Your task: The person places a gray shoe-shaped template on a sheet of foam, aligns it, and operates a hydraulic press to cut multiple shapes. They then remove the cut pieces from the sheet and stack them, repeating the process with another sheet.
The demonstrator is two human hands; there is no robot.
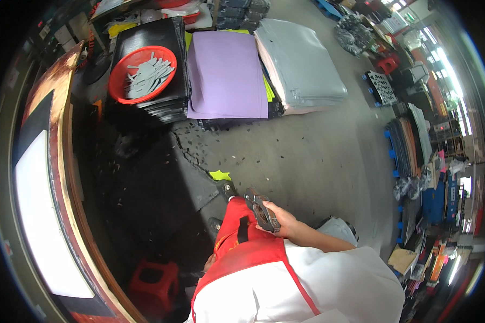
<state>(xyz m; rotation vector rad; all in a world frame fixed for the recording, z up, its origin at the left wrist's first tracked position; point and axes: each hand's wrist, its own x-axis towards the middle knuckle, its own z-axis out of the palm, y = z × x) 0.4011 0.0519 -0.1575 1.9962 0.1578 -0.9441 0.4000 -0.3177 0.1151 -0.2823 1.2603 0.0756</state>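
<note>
My right hand (283, 219) is closed around a dark metal cutting die (262, 213) with curved edges, held out over the floor in front of my red apron (237, 248). Only a small part of my left hand (210, 262) shows beside the apron, low against my leg; its fingers are mostly hidden. On the left, a white board (51, 215) lies on a wood-edged work surface (59, 118). Ahead stands a red basin (115, 81) holding several pale grey cut pieces (150, 75).
The basin rests on stacked black sheets (172, 40), beside lilac sheets (226, 75) and a tall stack of grey sheets (304, 64). A red stool (155, 280) stands at lower left. Dark scraps and a yellow-green offcut (220, 175) litter the floor. Loaded pallets (399, 145) line the right.
</note>
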